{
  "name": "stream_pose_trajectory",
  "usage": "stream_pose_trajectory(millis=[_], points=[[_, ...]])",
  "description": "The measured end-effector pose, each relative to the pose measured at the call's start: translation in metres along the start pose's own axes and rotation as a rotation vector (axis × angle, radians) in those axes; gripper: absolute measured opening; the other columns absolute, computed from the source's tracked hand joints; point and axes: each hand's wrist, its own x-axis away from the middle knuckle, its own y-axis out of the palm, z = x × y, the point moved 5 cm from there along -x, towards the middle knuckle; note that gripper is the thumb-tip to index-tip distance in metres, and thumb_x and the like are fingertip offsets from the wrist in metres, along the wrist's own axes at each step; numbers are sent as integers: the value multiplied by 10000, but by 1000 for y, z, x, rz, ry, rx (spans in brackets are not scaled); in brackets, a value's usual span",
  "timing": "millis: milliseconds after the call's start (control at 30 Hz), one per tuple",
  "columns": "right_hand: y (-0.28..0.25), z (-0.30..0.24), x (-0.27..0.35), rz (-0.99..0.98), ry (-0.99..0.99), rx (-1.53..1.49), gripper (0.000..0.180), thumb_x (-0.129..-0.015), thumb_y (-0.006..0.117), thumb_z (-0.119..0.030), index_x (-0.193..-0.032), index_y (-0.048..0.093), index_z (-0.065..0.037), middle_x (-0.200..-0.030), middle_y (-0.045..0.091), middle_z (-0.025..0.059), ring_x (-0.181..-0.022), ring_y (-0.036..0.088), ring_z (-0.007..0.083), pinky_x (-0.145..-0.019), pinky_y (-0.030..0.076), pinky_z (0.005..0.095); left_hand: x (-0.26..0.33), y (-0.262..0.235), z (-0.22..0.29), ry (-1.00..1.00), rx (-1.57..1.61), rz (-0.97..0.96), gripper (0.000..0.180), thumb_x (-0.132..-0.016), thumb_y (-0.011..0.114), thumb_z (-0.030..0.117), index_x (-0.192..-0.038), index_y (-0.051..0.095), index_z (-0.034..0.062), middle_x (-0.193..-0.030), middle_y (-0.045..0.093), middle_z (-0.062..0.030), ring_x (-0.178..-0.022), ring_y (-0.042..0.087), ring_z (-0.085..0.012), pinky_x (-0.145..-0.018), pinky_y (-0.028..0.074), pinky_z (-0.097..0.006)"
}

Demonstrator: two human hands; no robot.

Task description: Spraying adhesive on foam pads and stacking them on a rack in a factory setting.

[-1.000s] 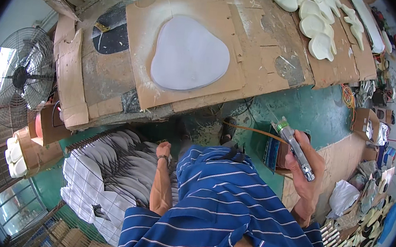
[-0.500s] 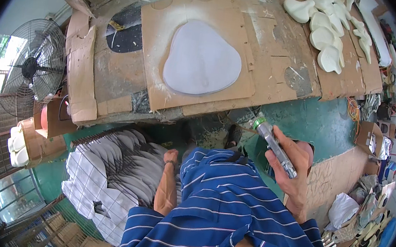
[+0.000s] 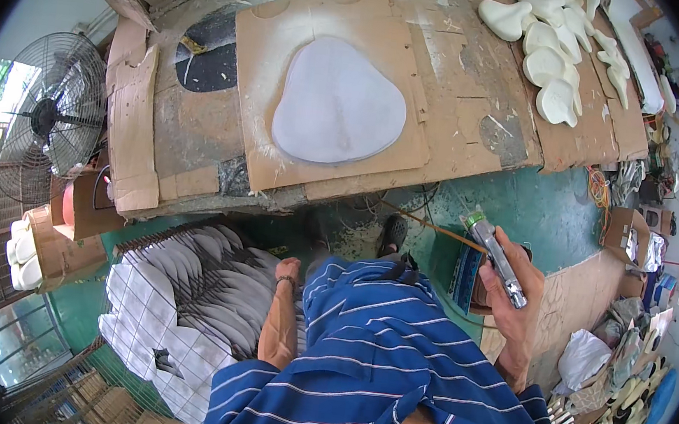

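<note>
Within right hand (image 3: pixel 528 286), spray gun (image 3: pixel 500 258) partly hidden.

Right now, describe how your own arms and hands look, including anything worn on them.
Both the left hand and the right hand are ungloved, and the forearms are uncovered. A dark, narrow band circles the left wrist; I see none on the right. The short sleeves are blue with thin, pale stripes, matching the shirt.

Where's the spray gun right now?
In the head view, the spray gun is right of centre, gripped in the right hand, lower in the picture than the table.
</note>
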Motion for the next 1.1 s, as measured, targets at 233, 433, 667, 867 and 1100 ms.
stream_pose_trajectory(millis=[233,433,667,867,1100], points=[[-6,-24,2,-33,-120,-45,541,-834,779,-19,-1355,635,3,-1051,737,152,-868,687,196,-789,523,293,-8,2,34,190,-8,-23,206,-893,634,138,-1055,761,135,-811,696,9,-704,648,-142,-572,525,-326],[-6,-25,13,-167,-168,-58,583,-782,790,16,-1344,636,13,-1013,727,159,-841,693,248,-768,525,299,-7,4,32,163,-82,19,181,-894,664,163,-1033,775,131,-815,707,2,-693,647,-133,-566,524,-308],[-22,-9,23,-68,-14,-72,561,-799,793,-3,-1338,640,15,-1017,729,162,-859,692,213,-785,525,304,-3,13,13,176,-83,-27,193,-866,692,166,-1037,769,124,-814,705,-2,-690,640,-136,-568,516,-312],[-20,-9,30,-166,-76,-36,553,-802,791,5,-1336,648,9,-1016,735,167,-838,692,221,-768,523,299,-13,20,8,188,-72,-68,190,-873,687,151,-1042,769,122,-809,699,-4,-700,644,-136,-572,518,-315],[-17,-7,35,-233,-46,-52,558,-794,796,3,-1335,656,-9,-1047,738,172,-836,699,226,-775,527,309,19,7,96,497,19,73,226,-883,693,161,-1081,773,86,-829,735,-53,-591,648,-152,-543,529,-300]])
